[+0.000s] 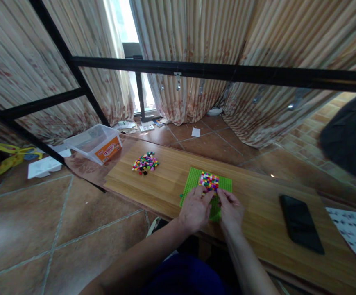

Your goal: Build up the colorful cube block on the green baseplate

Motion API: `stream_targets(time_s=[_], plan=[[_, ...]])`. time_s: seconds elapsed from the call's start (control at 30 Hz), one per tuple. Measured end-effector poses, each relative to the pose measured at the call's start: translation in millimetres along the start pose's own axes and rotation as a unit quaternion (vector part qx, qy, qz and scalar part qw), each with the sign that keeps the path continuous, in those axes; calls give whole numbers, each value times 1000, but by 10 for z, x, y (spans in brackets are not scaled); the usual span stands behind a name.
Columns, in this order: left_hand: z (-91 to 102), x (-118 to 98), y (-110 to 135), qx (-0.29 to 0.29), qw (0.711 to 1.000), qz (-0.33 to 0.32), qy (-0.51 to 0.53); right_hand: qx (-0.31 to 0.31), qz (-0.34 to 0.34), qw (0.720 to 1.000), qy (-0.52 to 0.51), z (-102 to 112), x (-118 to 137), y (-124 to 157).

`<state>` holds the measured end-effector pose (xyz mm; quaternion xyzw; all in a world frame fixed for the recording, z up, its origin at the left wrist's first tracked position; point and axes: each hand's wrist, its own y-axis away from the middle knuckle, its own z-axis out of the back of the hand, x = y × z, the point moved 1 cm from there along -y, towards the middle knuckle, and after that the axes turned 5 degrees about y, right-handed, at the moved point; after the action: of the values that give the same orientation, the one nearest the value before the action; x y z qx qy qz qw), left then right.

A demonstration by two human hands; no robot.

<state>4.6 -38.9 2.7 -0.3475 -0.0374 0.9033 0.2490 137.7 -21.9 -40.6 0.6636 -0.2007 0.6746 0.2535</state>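
Note:
A green studded baseplate (193,176) lies on the wooden board in front of me. Small multicoloured toy bricks (209,179) are packed in a block on it. My left hand (196,208) reaches over the plate's near left part, thumb and fingertips drawn together at the near edge of the brick block. From the right, my right hand (231,208) meets it there with thumb and forefinger pinched. Whatever sits between the fingertips is too small and covered to make out. One teal brick (181,196) is by the plate's left edge.
A loose pile of small bricks (146,161) lies left on the board (171,172). Beyond it stands a clear plastic box (93,141) with an orange label. To the right are a black phone (300,223) and a printed sheet (354,229). A black metal rail (208,70) crosses behind.

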Motion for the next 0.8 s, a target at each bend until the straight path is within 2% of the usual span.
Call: stream_targets(time_s=[0.4,0.8], plan=[[-68,9,-29,-2,1000,-9,-6,-62,44,995,64,-90,45,60],[-74,42,-8,0,1000,-12,16,-48,73,992,95,-81,121,71]])
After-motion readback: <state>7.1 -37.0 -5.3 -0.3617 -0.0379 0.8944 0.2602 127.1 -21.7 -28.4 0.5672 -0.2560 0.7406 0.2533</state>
